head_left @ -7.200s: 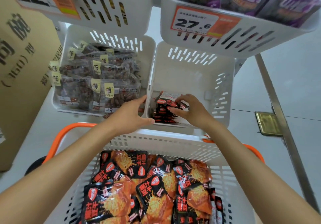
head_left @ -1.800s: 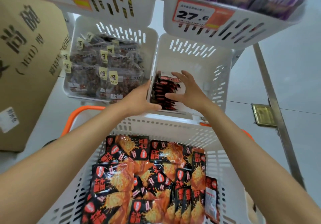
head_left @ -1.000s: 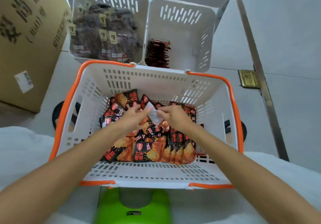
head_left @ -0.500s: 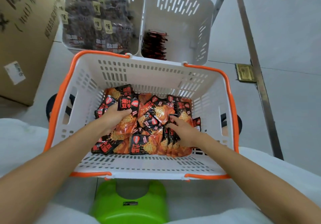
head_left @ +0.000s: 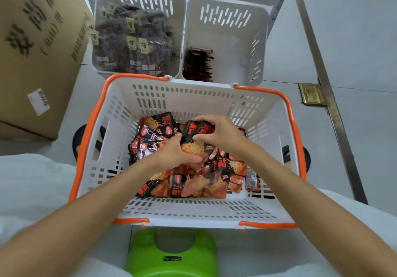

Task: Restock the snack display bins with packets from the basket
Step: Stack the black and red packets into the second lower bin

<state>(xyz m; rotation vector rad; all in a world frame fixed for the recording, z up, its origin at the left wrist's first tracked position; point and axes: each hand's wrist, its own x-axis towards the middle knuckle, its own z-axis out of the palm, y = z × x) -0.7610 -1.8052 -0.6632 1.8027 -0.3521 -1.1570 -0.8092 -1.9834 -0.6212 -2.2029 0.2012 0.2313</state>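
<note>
A white basket with orange rims [head_left: 120, 113] sits on the floor in front of me and holds several black-and-orange snack packets [head_left: 199, 184]. Both hands are down inside it over the heap. My right hand [head_left: 221, 136] has its fingers curled round a small bunch of packets [head_left: 194, 130] at the top of the pile. My left hand [head_left: 176, 155] grips the same bunch from below. Beyond the basket, the right-hand white display bin [head_left: 255, 46] holds a short upright row of the same packets [head_left: 198, 65] against its left wall.
The left display bin [head_left: 101, 40] is full of dark snack bags with yellow labels. A big cardboard box [head_left: 38, 46] stands at the left. A metal rack leg [head_left: 322, 72] runs down the right side. A green stool [head_left: 171, 255] is under me. Upper bins hang overhead.
Earlier both hands stood packets up in the right bin, then dropped into the basket. In the last half second they came together and gathered a bunch of packets at the top of the pile.
</note>
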